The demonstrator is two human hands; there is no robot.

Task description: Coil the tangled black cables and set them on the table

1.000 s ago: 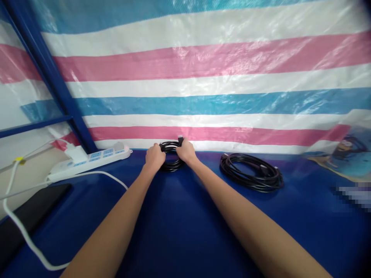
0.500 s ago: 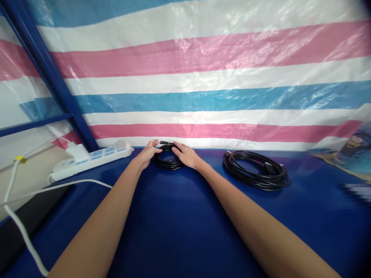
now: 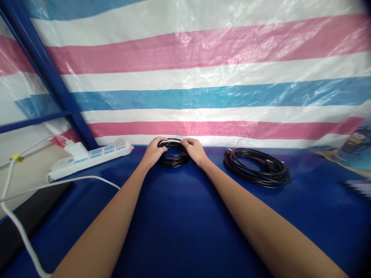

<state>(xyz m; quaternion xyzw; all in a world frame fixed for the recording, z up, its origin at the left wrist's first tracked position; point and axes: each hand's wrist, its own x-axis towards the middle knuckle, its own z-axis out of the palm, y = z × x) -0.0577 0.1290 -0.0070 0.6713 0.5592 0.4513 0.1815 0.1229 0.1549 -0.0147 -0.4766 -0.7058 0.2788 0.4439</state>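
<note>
A coiled black cable (image 3: 173, 161) lies on the blue tabletop (image 3: 179, 216) near its back edge. My left hand (image 3: 155, 150) is closed around the left side of the coil, thumb on top. Opposite it, my right hand (image 3: 194, 149) grips the coil's right side with thumb and fingers bent over the strands. A dark connector or thicker piece shows beside the right fingers. A second coil of black cable (image 3: 246, 175), with plugs showing, rests apart on the right, touched by neither hand.
On the left stands a white power strip (image 3: 101, 158) with a white adapter (image 3: 75, 150) plugged in. White cords and a dark flat object (image 3: 34, 216) lie nearer me. A blue metal post (image 3: 62, 92) and a striped plastic sheet (image 3: 203, 96) rise behind the table.
My right hand has moved right to the coil's right edge, its fingers now bent. The left hand has closed on the coil's left side; the connector near its fingertips no longer shows there.
</note>
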